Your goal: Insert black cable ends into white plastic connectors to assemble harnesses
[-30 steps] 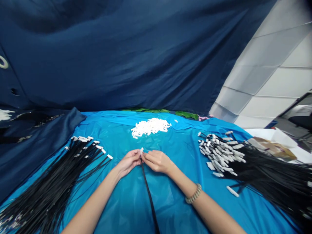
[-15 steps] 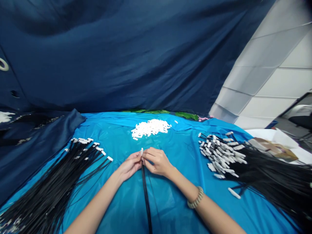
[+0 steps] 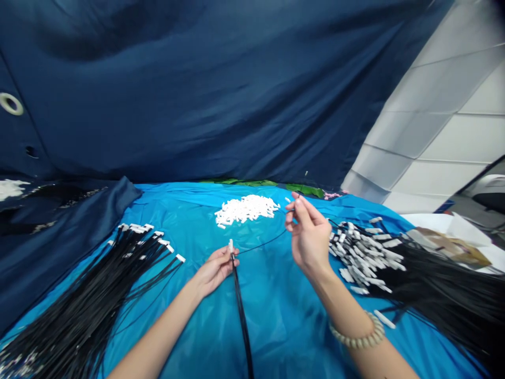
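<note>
Your hands have parted: your left hand (image 3: 213, 272) pinches a black cable (image 3: 241, 321), your right hand (image 3: 310, 237) lifts a thin black wire (image 3: 262, 245), its end unclear.

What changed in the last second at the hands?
The right hand moved up and away to the right from the left hand, pinching a thin black wire and drawing it out. The left hand still grips the white tip of the black cable. The white-piece pile stayed put.

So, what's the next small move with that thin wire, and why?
Probably ease the right hand farther out to straighten the thin black wire: it runs slightly slack from the left hand, which pinches the white-tipped black strands.
</note>
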The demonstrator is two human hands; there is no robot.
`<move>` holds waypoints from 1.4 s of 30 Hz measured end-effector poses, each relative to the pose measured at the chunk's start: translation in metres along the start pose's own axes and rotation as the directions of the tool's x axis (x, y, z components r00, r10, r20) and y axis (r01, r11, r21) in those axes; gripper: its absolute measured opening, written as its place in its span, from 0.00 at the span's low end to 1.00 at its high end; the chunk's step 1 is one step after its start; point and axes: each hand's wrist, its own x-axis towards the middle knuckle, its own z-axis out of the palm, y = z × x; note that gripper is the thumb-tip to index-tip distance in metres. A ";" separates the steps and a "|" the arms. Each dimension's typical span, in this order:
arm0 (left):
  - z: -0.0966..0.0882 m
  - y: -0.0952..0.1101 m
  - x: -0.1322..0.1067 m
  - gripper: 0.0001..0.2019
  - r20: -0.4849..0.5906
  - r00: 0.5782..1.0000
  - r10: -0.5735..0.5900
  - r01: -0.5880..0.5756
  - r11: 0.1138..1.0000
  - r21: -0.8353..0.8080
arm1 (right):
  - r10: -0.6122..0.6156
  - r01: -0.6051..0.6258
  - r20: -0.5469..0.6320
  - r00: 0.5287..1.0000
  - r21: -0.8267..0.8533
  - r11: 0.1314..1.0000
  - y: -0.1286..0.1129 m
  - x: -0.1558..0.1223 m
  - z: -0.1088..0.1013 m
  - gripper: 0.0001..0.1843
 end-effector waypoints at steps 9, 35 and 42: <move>0.002 0.000 0.002 0.03 -0.050 0.997 0.052 -0.054 0.998 -0.045 | 0.104 0.117 0.379 0.920 -0.516 0.848 0.042 -0.029 0.004 0.09; 0.007 0.003 -0.001 0.06 -0.019 0.984 0.175 -0.176 0.981 -0.079 | 0.065 0.355 0.642 0.764 -0.502 0.789 0.052 -0.046 0.010 0.07; 0.007 0.004 -0.002 0.06 -0.030 0.982 0.187 -0.189 0.979 -0.080 | 0.011 0.467 0.698 0.716 -0.490 0.736 0.049 -0.044 0.010 0.05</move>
